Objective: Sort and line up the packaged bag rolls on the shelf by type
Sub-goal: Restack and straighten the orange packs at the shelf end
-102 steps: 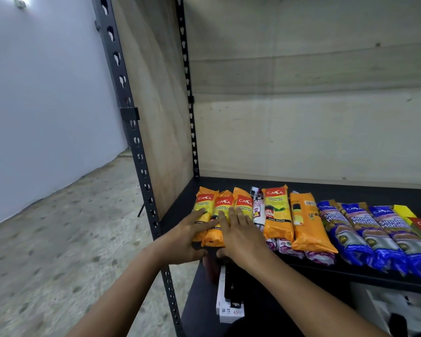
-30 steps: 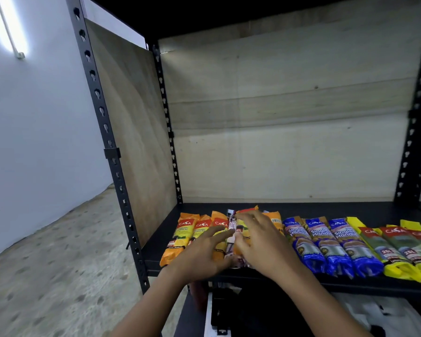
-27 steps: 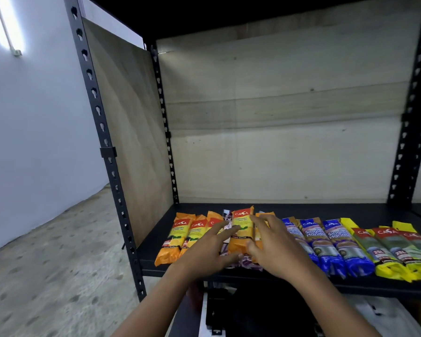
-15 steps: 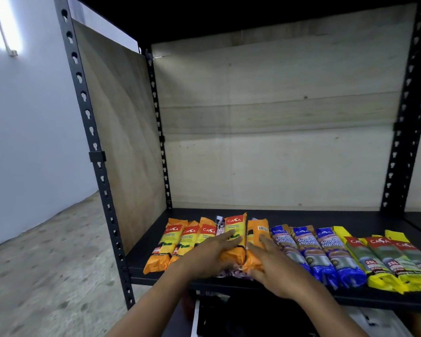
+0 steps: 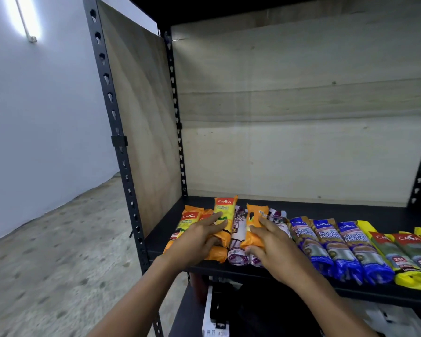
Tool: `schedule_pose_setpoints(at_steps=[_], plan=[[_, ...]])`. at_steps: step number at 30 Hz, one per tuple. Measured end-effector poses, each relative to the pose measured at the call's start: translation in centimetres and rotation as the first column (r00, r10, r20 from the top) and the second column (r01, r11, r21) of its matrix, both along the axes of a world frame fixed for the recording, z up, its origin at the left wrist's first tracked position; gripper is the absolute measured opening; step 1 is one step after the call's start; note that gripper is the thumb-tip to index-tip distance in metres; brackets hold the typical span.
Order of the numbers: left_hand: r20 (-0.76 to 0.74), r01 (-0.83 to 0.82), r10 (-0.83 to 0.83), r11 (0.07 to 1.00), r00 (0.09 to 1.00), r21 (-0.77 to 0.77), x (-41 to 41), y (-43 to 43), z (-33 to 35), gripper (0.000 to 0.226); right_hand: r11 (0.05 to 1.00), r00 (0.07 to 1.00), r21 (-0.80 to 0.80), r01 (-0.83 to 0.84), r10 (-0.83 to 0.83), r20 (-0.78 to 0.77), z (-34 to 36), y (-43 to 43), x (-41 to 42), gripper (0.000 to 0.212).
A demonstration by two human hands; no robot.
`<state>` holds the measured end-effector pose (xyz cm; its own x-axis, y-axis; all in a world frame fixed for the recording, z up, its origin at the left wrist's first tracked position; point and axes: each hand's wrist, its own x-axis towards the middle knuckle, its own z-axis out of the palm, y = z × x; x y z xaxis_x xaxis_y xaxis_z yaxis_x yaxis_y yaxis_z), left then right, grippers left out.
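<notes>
On the shelf (image 5: 326, 210), blue rolls (image 5: 336, 246) and yellow-green rolls (image 5: 404, 256) lie grouped at 3 o'clock; left hand (image 5: 195, 242) presses flat on orange rolls (image 5: 223, 215); right hand (image 5: 272, 249) grips a stray orange roll (image 5: 253, 227) among purple rolls (image 5: 237, 237) still unsorted.

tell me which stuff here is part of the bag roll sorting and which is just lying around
Part of the job:
orange rolls
purple-and-white rolls
blue rolls
yellow-green rolls
shelf
left hand and right hand, both on the orange rolls

Just lying about:
white box on the lower shelf
dark items beside it, too dim to identify
</notes>
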<state>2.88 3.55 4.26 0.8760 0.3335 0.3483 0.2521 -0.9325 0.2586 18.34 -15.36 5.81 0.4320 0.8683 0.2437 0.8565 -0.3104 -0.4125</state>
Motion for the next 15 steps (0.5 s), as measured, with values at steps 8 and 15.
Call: schedule_pose_setpoints(at_steps=[8,15], plan=[[0.040,-0.071,0.073,0.997,0.997,-0.038,-5.4,2.4,-0.8,0.051,0.985,0.987,0.059,-0.162,0.162,-0.007,-1.0,3.9,-3.6,0.064],[0.039,-0.082,0.086,0.993,0.996,-0.089,-6.9,3.3,-2.0,0.050,0.980,0.982,0.057,-0.191,0.191,0.016,-2.1,7.1,-5.4,0.065]])
